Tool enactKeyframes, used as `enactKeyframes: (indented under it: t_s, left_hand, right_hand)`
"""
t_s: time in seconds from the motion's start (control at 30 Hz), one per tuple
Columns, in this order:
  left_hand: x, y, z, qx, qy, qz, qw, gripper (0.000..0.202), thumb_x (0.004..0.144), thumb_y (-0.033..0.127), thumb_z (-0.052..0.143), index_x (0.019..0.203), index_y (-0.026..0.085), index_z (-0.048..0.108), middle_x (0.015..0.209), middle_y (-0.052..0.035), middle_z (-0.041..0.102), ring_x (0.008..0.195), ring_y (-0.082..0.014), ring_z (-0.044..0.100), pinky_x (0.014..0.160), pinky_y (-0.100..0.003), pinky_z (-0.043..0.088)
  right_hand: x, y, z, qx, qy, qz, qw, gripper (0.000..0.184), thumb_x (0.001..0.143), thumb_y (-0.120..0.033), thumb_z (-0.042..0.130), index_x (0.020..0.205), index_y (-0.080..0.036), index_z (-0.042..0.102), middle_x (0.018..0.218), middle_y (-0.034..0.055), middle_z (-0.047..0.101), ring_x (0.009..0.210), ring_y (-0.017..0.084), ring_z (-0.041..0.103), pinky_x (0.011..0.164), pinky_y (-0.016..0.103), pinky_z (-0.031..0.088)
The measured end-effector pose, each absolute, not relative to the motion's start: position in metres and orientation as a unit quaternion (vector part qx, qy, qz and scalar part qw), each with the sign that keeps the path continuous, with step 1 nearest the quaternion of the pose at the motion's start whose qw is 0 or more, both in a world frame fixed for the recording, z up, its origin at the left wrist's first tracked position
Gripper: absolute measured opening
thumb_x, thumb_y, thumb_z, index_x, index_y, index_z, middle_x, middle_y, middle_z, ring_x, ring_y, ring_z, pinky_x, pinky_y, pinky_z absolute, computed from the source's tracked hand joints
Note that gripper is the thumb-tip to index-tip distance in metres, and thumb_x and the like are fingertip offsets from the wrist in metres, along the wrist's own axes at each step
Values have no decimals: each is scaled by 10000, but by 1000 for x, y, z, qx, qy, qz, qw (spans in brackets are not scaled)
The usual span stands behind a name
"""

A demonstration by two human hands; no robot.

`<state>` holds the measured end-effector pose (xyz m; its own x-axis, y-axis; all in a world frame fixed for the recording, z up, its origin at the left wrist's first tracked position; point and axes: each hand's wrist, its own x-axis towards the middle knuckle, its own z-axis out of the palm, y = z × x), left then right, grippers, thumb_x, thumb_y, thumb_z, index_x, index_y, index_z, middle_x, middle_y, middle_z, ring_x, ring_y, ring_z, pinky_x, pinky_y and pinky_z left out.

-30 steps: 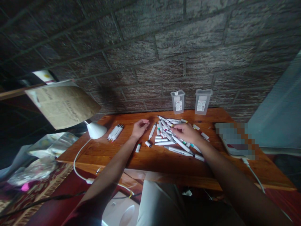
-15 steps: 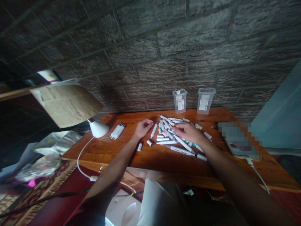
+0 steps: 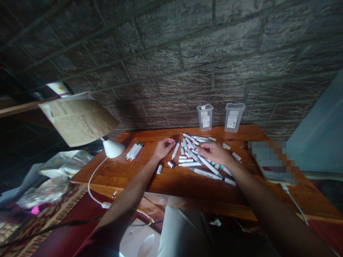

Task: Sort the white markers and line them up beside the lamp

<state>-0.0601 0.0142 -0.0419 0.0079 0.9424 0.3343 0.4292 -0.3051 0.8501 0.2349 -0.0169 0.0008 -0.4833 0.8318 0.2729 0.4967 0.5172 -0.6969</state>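
A loose pile of several white markers (image 3: pixel 197 157) with coloured caps lies on the wooden table (image 3: pixel 187 182). My right hand (image 3: pixel 214 152) rests on the pile's right side, fingers curled over the markers; I cannot make out whether it grips one. My left hand (image 3: pixel 163 147) lies on the table just left of the pile, fingers loosely bent, next to one white marker (image 3: pixel 175 150). A small bundle of markers (image 3: pixel 134 151) sits apart to the left. One short marker (image 3: pixel 159 168) lies below my left wrist.
Two clear plastic marker boxes (image 3: pixel 205 117) (image 3: pixel 234 116) stand at the table's back against the brick wall. A white desk lamp (image 3: pixel 112 147) with its cable is at the left. A blurred-out object (image 3: pixel 273 160) lies at the right. A newspaper (image 3: pixel 79 119) hangs at the left.
Both hands have barely shifted; my left hand's fingers have curled in slightly beside the pile. The view has drifted a little.
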Motion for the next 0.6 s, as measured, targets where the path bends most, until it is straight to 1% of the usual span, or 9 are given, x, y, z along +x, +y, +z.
enactKeyframes:
  t_s: [0.27,0.47,0.6]
  left_hand:
    - [-61,15,-44,651,527,473,272,412,767,546,700,922,164,699,838,-55,712,655,-151,612,597,-271,500]
    - [-61,14,-43,652,528,472,271,398,767,539,701,922,172,699,852,-60,722,693,-166,628,621,-283,511]
    - [-62,14,-43,652,529,472,269,401,766,541,699,923,172,701,844,-60,717,661,-161,613,617,-287,501]
  right_hand:
    - [235,-16,-1,-406,-818,273,303,397,927,-463,492,714,-179,669,578,7,608,559,142,505,548,267,317]
    - [235,-14,-3,-404,-817,271,310,390,927,-458,494,742,-179,694,598,11,627,571,146,518,551,265,322]
    - [234,-15,-2,-406,-817,269,308,383,928,-452,496,740,-182,692,592,11,627,568,148,519,553,267,325]
